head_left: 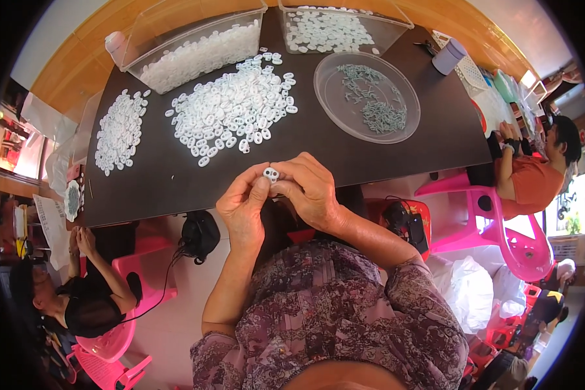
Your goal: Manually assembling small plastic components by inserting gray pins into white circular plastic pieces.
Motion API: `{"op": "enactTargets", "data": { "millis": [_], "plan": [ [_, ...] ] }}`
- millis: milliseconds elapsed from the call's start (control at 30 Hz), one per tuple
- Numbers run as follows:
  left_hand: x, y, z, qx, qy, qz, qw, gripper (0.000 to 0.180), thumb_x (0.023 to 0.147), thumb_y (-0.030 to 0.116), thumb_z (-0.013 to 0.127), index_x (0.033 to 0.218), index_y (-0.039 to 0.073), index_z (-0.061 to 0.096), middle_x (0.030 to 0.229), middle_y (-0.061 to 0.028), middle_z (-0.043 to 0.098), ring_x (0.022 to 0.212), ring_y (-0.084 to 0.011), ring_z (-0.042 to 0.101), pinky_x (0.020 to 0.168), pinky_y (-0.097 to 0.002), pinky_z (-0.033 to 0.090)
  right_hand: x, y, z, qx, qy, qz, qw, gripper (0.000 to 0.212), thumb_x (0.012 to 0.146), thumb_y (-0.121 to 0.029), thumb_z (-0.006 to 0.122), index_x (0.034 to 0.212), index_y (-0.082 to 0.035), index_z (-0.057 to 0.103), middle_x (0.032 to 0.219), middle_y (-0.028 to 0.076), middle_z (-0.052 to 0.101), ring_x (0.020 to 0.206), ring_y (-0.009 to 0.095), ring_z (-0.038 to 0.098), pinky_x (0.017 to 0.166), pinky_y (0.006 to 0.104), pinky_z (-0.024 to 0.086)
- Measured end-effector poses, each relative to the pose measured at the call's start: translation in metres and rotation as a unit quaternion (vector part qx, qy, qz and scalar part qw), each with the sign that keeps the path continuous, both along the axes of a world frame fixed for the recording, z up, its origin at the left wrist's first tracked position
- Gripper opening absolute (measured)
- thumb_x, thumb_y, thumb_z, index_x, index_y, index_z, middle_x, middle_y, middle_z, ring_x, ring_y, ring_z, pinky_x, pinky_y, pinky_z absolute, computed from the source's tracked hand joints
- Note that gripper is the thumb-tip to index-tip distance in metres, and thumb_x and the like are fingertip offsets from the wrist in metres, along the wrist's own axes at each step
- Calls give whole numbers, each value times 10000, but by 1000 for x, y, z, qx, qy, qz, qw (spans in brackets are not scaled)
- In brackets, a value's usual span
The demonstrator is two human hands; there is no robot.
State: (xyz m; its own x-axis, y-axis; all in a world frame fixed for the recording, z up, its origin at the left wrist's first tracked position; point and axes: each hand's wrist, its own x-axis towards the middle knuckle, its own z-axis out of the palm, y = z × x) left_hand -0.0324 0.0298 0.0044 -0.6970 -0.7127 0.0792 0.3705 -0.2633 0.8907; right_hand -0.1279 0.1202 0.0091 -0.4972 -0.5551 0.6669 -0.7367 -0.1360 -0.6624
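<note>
1. Dark table: spreads in front of the person.
2. Pile of white pieces: loose on it.
3. Left hand and right hand: fingers drawn narrow, pinching 1 piece together.
4. Held white piece: between the 2 hands' fingertips, near the table edge; probably light, stiff, smooth, slightly slippery, not fragile; best gripped by its outer rim, off the dark holes.

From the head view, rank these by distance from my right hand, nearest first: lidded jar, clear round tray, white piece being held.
1. White piece: touching the right hand, on its left.
2. Clear round tray: ahead, slightly right.
3. Lidded jar: farther right, toward the table's far corner.
</note>
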Motion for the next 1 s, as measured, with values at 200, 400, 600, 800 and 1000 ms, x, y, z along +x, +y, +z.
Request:
{"op": "enactTargets", "data": {
  "millis": [200,400,600,800,1000],
  "plan": [
    [-1,1,2,-38,15,-17,999,229,868,34,594,1083,-42,613,832,-21,584,730,-81,517,669,-206,444,-2,0,-1,-16,11,4,1000,283,672,25,675,944,15,598,745,91,591,644,233,526,564,321,441],
    [-3,9,-3,-111,-13,35,993,282,887,118,591,1110,-54,597,923,-40,609,806,-82,527,738,-213,433,1,-1,0,-30,4,-5,1000,310,653,39,686,950,24,597,754,103,591,643,238,523,557,323,435],
    [-6,18,-6,-104,10,89,991,255,901,128,573,1081,-51,600,965,-48,607,836,-85,531,765,-215,432,6,-3,-1,-49,15,-24,998,327,640,44,695,952,23,598,772,110,593,648,245,523,558,321,436],
    [-6,19,-11,-95,35,103,990,219,912,118,554,1047,-50,591,946,-49,599,819,-88,535,757,-222,443,7,-5,-5,-65,40,-24,997,329,649,44,691,963,18,595,791,104,596,662,245,525,572,319,442],
    [-3,19,-5,-110,25,111,987,203,924,97,532,1060,-36,600,905,-7,545,792,-62,481,729,-194,403,13,-4,4,-48,3,0,999,333,678,21,693,990,7,577,857,95,589,673,235,519,605,315,443]
  ]
}}
